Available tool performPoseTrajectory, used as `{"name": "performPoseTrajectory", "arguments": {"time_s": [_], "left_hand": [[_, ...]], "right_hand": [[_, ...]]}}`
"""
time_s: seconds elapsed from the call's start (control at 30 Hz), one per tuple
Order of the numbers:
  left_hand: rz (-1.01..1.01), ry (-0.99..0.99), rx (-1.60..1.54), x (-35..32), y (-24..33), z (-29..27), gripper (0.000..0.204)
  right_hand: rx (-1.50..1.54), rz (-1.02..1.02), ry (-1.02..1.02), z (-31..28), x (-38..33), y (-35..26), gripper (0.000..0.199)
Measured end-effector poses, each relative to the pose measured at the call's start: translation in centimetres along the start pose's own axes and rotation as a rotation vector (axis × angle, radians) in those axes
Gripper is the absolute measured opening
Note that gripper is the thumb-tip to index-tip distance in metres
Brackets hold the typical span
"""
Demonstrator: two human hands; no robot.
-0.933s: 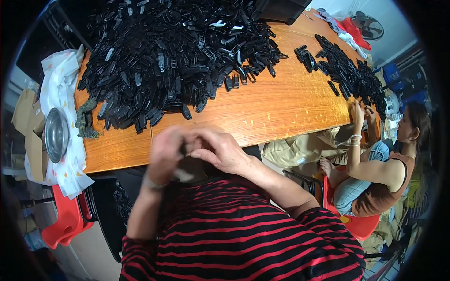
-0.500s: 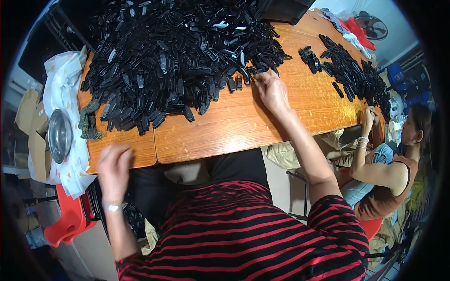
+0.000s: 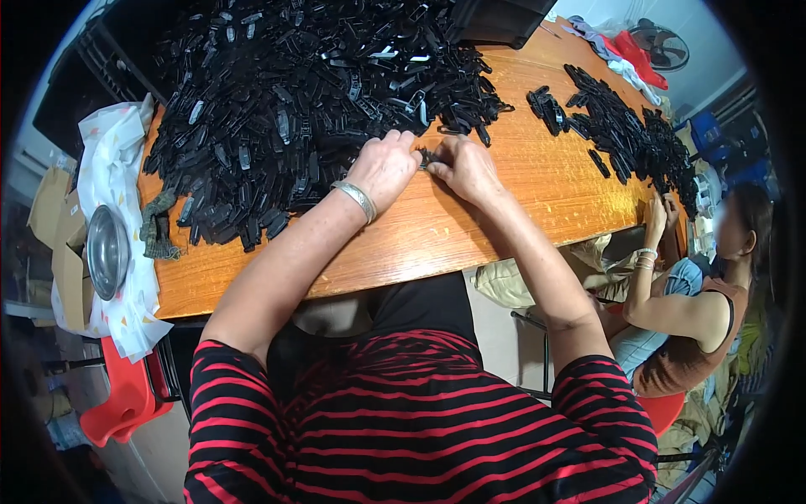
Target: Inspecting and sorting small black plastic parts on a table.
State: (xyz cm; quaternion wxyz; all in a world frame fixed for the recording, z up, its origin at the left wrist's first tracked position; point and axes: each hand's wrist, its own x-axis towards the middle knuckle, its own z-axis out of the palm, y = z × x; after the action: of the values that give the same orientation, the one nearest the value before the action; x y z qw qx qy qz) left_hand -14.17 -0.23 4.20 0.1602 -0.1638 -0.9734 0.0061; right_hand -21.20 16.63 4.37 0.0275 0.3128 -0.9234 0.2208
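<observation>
Shiny brown wooden tabletop point(image 3: 537, 197), black fan point(image 3: 659, 46) at two o'clock
Bare hands point(image 3: 386, 165) point(image 3: 468, 170) curled beside black plastic pieces point(image 3: 294, 109); if pinching, I cannot tell.

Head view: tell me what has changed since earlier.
The left hand and right hand, first together at the near edge of the table, parted: the right went forward and right to the large pile of black parts; the left swung left, then forward and right to join it. Whether they grip anything is unclear. The metal bowl and smaller black pile stayed put.
</observation>
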Motion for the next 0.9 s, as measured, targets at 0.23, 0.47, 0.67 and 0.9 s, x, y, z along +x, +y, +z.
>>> {"name": "performPoseTrajectory", "arguments": {"time_s": [0.23, 0.47, 0.67, 0.9], "left_hand": [[-0.017, 0.166, -0.195, -1.1, 0.2, -0.3, 0.016], [-0.241, 0.297, -0.720, -4.4, 2.2, -1.1, 0.033], [-0.408, 0.322, -1.398, -5.1, 2.5, -1.3, 0.031], [-0.478, 0.444, -2.083, -7.0, 3.2, -0.2, 0.023]], "right_hand": [[0.300, 0.059, 0.060, -0.3, -1.6, 0.7, 0.036], [0.834, 0.215, -0.090, -1.1, -2.8, -1.8, 0.025], [0.861, 0.048, -0.060, -0.5, -3.8, -3.8, 0.018], [1.247, 0.130, -0.089, -0.3, -5.4, -5.6, 0.019]]}}
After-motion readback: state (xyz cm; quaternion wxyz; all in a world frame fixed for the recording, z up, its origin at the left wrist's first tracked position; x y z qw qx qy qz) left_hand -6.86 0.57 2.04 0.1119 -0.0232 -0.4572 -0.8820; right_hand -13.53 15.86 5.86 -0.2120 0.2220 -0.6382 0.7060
